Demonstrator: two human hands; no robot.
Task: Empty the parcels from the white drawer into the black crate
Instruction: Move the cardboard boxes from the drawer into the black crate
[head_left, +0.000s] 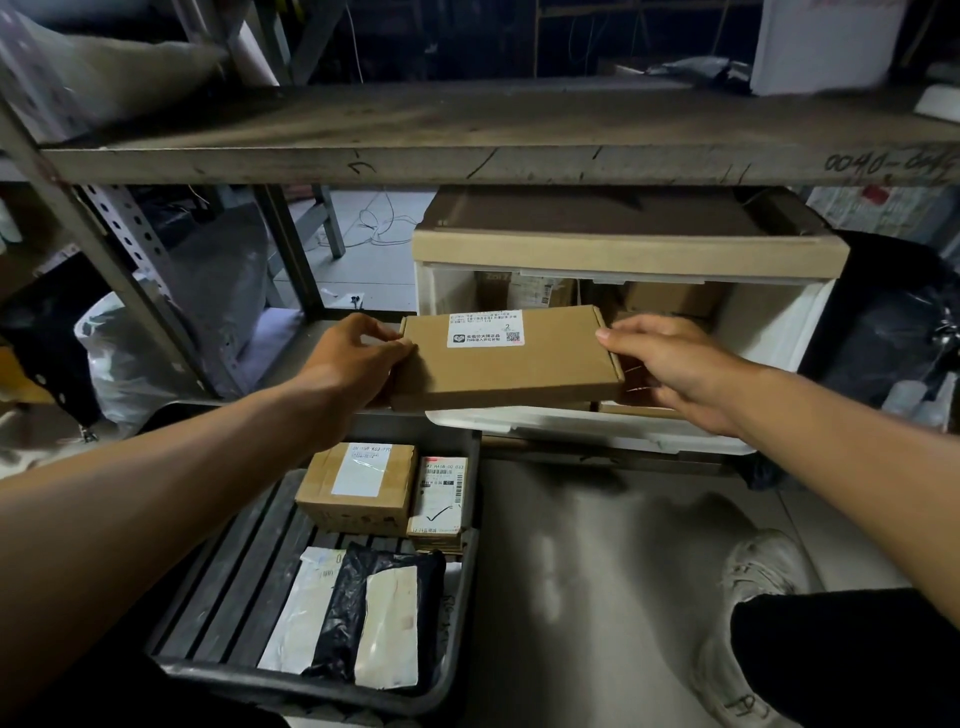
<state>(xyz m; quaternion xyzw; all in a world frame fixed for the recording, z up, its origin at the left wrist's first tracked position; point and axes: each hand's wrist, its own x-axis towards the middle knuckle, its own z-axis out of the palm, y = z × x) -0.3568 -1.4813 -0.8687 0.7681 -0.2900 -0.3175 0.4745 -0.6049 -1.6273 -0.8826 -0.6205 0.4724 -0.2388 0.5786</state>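
A flat brown cardboard parcel (506, 358) with a white label is held level above the front left corner of the pulled-out white drawer (769, 322). My left hand (358, 358) grips its left end. My right hand (670, 364) holds its right end, fingers curled under the edge. More brown parcels (670, 299) lie deeper in the drawer. Below and to the left, the black crate (457, 670) sits on the floor. It holds a brown box (358, 488), a small labelled box (439, 496) and a black and white mailer bag (358, 618).
A grey shelf board (467, 140) runs overhead, close above the drawer unit. A perforated metal upright (130, 244) and bagged goods (119, 353) stand at the left. Dark bags (893, 332) crowd the right. My white shoe (753, 587) is on the floor at the lower right.
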